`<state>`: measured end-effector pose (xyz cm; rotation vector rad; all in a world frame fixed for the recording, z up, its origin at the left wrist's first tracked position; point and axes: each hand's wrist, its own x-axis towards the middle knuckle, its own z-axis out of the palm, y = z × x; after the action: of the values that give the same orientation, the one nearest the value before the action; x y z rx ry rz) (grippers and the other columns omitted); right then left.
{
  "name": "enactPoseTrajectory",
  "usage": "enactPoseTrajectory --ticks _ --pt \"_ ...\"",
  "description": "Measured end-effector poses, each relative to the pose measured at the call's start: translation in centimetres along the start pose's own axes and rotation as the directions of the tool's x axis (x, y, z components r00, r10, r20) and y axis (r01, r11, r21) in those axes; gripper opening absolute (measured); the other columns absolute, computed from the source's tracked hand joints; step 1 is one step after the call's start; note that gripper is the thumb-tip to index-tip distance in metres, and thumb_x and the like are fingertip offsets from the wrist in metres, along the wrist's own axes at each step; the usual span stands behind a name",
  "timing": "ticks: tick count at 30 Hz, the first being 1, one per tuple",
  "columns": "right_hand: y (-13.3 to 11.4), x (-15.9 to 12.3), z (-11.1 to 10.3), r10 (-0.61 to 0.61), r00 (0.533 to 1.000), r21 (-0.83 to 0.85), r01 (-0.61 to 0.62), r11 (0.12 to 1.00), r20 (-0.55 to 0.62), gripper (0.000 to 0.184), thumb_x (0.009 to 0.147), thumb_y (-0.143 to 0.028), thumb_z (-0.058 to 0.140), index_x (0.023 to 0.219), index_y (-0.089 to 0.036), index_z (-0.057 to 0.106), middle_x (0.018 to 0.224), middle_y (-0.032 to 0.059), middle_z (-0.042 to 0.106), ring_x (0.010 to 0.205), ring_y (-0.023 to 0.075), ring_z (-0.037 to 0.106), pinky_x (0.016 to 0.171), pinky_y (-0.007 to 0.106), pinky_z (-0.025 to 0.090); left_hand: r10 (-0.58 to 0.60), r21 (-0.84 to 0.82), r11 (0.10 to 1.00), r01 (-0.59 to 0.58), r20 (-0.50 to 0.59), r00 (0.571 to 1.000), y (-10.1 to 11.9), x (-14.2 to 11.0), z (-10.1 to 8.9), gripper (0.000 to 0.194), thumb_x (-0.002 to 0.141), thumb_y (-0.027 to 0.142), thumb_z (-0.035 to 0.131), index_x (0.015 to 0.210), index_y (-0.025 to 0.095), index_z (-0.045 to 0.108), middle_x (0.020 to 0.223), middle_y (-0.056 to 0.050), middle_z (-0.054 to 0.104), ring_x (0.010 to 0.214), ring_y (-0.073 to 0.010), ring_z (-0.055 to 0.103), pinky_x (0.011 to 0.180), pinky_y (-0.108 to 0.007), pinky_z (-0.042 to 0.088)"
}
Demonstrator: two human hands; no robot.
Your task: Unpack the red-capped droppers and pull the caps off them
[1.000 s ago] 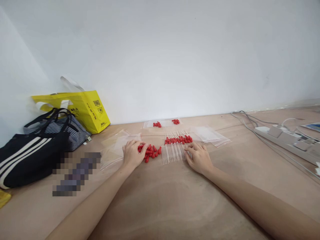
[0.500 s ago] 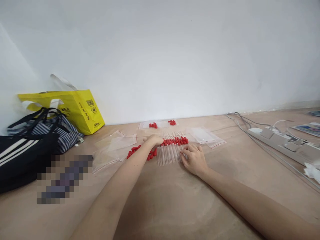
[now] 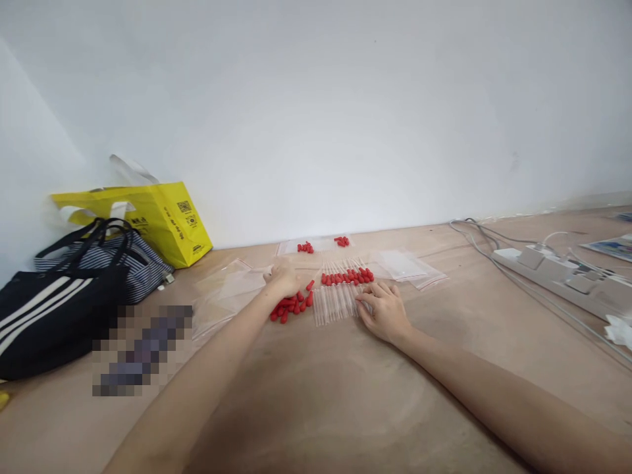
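Note:
My left hand (image 3: 282,278) is over the right edge of the clear zip bags (image 3: 237,284), just beyond a loose pile of red rubber bulbs (image 3: 291,308). Its fingers look curled; what they hold, if anything, is hidden. A row of clear dropper tubes (image 3: 336,309) lies side by side on the table, with red bulbs (image 3: 345,276) in a band across their far ends. More thin tube ends fan out beyond that band. At the row's right end rests my right hand (image 3: 385,311), fingers bent but apart, thumb and forefinger touching the outermost tubes.
Farther back lies a bag with red bulbs (image 3: 305,247) on it. More clear zip bags (image 3: 407,266) are at right. A power strip (image 3: 557,270) with cables stands far right. A yellow bag (image 3: 168,224), a black bag (image 3: 59,316) and a blurred-out item (image 3: 143,352) occupy the left.
My left hand has moved left, away from the band of red bulbs, to the zip bags. My right hand stays at the row's right end. The view has shifted slightly.

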<state>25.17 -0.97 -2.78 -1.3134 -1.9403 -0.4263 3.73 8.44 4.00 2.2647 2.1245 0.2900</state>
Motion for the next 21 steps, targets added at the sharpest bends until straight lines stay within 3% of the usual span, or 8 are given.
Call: enactPoseTrajectory --ticks 4,8,15,17,21 --pt "-0.1 0.0 -0.2 0.007 1.0 0.013 -0.007 1.0 0.008 0.013 0.076 -0.02 0.051 0.075 -0.022 0.064 0.08 0.0019 0.06 0.079 0.0154 0.048 0.066 0.03 0.023 -0.02 0.062 0.998 0.019 0.008 1.0 0.3 -1.0 0.6 0.03 0.082 0.042 0.041 0.08 0.02 0.061 0.095 -0.008 0.062 0.11 -0.0298 0.043 0.087 -0.047 0.032" --pt "-0.1 0.1 -0.4 0.025 1.0 0.021 -0.025 0.999 0.008 0.012 0.076 -0.02 0.051 0.075 -0.022 0.064 0.081 0.0019 0.06 0.08 0.0156 0.048 0.067 0.03 0.023 -0.078 0.09 0.993 0.075 0.021 0.997 0.5 0.5 1.1 0.027 0.075 0.043 0.049 0.085 0.02 0.06 0.101 -0.01 0.062 0.109 -0.0315 0.044 0.086 -0.046 0.03" --pt "-0.1 0.1 -0.3 0.023 1.0 0.025 -0.023 0.999 0.014 0.013 0.076 -0.02 0.051 0.075 -0.022 0.064 0.08 0.0018 0.06 0.078 0.0152 0.048 0.067 0.03 0.023 -0.134 0.128 0.984 0.127 0.046 0.99 -0.4 3.0 1.3 0.03 0.078 0.039 0.052 0.098 0.016 0.056 0.104 -0.008 0.058 0.1 -0.023 0.051 0.087 -0.043 0.034" --pt "-0.1 0.1 -0.2 0.022 1.0 0.025 -0.022 0.999 0.01 0.012 0.076 -0.021 0.051 0.075 -0.022 0.064 0.079 0.0017 0.06 0.077 0.0149 0.048 0.066 0.03 0.023 -0.136 0.143 0.981 0.131 0.022 0.99 -0.3 3.2 1.1 0.029 0.079 0.036 0.051 0.097 0.013 0.056 0.103 -0.009 0.057 0.098 -0.0224 0.051 0.086 -0.044 0.035" --pt "0.1 0.1 -0.2 0.014 1.0 0.03 -0.014 0.999 0.002 0.012 0.076 -0.02 0.051 0.077 -0.022 0.064 0.078 0.0015 0.06 0.077 0.0146 0.048 0.066 0.03 0.025 -0.032 0.144 0.989 0.047 -0.108 0.994 0.7 1.7 0.0 0.019 0.079 0.023 0.047 0.088 0.012 0.06 0.103 -0.016 0.057 0.103 -0.0308 0.047 0.082 -0.044 0.033"
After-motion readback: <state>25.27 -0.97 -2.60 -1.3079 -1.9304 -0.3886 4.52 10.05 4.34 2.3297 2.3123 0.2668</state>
